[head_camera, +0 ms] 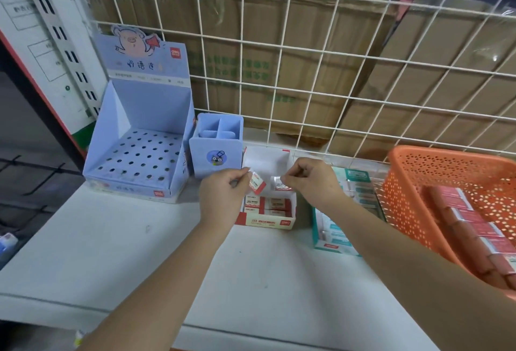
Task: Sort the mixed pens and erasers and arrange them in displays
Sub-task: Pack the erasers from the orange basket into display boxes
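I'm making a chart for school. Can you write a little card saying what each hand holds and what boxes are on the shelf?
Eraser box: open, red and white, erasers lying inside
Left hand: pinches a red-and-white eraser above that box
Right hand: pinches a second eraser over the same box
Blue pen stand: far left, holes with no pens showing
Orange basket: far right, red packs inside

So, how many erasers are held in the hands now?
2. One eraser in the left hand; a second eraser in the right hand, both above the eraser box. A palm could hide more.
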